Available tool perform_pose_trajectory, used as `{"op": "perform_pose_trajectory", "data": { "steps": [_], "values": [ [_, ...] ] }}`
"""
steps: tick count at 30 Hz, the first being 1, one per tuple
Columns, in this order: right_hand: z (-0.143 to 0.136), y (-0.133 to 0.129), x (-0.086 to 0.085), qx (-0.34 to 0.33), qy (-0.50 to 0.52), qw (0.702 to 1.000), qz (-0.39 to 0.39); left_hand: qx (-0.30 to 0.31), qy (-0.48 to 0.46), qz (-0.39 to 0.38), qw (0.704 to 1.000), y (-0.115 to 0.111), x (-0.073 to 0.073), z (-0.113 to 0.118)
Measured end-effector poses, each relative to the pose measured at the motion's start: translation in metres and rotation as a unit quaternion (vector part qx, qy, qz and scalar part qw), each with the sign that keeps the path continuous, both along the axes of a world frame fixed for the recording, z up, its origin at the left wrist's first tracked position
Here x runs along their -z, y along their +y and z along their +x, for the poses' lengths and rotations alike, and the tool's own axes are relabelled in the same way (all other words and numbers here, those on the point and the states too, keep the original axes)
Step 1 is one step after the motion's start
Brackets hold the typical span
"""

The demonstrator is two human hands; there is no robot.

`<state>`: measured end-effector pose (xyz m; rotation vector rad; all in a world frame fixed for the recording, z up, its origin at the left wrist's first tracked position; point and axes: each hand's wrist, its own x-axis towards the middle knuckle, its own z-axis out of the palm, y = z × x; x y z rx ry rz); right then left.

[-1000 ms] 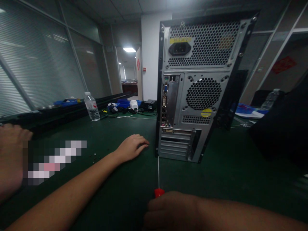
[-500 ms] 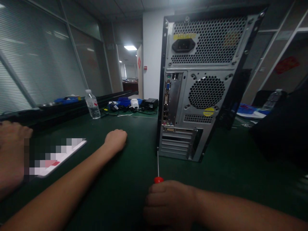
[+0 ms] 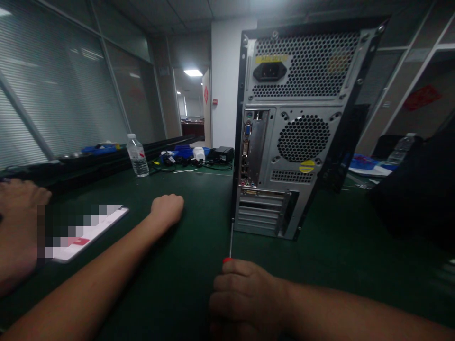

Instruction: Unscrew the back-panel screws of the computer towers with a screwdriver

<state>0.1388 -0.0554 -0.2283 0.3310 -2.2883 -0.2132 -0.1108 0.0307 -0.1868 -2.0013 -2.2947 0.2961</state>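
Note:
A computer tower (image 3: 305, 106) stands upright on the green tabletop, its metal back panel facing me. My right hand (image 3: 245, 298) is wrapped round the handle of a red-handled screwdriver (image 3: 231, 241). The screwdriver's thin shaft points away from me, its tip at a screw by the panel's lower left corner. Most of the handle is hidden in my fist. To the left of the tower my left hand (image 3: 168, 209) rests on the table, fingers curled in; no object shows in it.
Another person's hand (image 3: 21, 213) lies at the left edge beside a partly blurred phone-like device (image 3: 80, 241). A water bottle (image 3: 138, 155) stands farther back, with adapters and cables (image 3: 199, 155) to its right. Something dark (image 3: 419, 184) fills the right side.
My right hand has shifted slightly left and up, still gripping the screwdriver, whose handle end now tilts more to the left. My left hand has drawn back slightly to the left.

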Motion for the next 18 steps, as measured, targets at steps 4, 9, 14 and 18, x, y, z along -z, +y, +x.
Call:
{"op": "perform_pose_trajectory", "data": {
  "steps": [4,9,14,18],
  "values": [
    [0.0,-0.009,-0.009,0.016,0.022,0.998,-0.058,0.017,0.004,0.05,0.999,-0.002,-0.001,0.007],
    [0.004,-0.007,-0.013,0.01,-0.01,1.0,0.0,0.137,0.007,0.178,0.975,-0.015,-0.004,0.035],
    [0.004,0.006,-0.007,-0.045,-0.067,0.997,0.01,0.313,-0.005,0.243,0.918,-0.033,-0.001,0.061],
    [0.0,0.009,0.003,-0.053,-0.032,0.998,-0.014,0.505,-0.021,0.319,0.802,-0.033,0.014,0.067]
  ]
}}
